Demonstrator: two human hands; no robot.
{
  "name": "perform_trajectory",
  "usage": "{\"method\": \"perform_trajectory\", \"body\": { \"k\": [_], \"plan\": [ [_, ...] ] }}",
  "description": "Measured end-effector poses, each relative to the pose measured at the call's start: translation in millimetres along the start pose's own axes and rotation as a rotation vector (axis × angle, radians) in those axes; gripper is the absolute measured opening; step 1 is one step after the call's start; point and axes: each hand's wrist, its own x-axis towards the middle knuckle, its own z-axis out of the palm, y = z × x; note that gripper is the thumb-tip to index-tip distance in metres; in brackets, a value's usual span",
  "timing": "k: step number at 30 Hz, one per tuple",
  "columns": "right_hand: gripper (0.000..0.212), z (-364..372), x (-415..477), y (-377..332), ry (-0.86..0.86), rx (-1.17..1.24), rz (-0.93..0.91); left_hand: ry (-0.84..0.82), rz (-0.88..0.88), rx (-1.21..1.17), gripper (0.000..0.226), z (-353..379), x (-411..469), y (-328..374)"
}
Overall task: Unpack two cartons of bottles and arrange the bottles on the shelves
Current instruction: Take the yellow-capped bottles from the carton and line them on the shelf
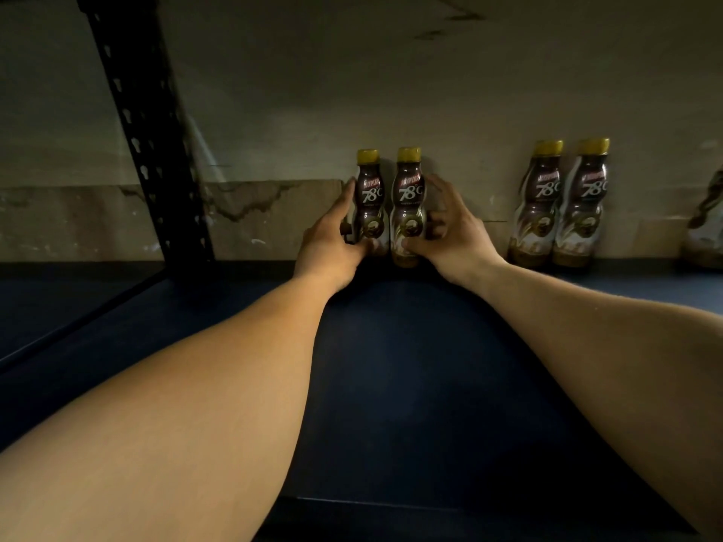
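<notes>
Brown bottles (409, 197), partly hidden by left hand (332, 244) and right hand (454, 236)

A bare, dim wall (313, 91) rises beyond both hands, the left hand (332, 244) and the right hand (454, 236). Level with the hands, a lower band of stone-like facing (78, 221) runs along the wall, blotched brown and cracked, with a jagged dark line (250, 205) just left of the left hand. Well left of the left hand stands a black metal upright (144, 142) punched with keyhole slots, leaning in the wide view. High above the right hand, dark smudges (450, 25) mark the wall.
</notes>
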Motion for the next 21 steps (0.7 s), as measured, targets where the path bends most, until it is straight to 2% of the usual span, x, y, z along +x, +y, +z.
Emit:
{"method": "perform_trajectory", "body": {
  "k": [21],
  "plan": [
    [0.089, 0.4, -1.4, 0.3, -0.002, -0.023, -0.015, -0.027, 0.026, -0.023, 0.090, -1.5, -2.1, 2.1]
  ]
}}
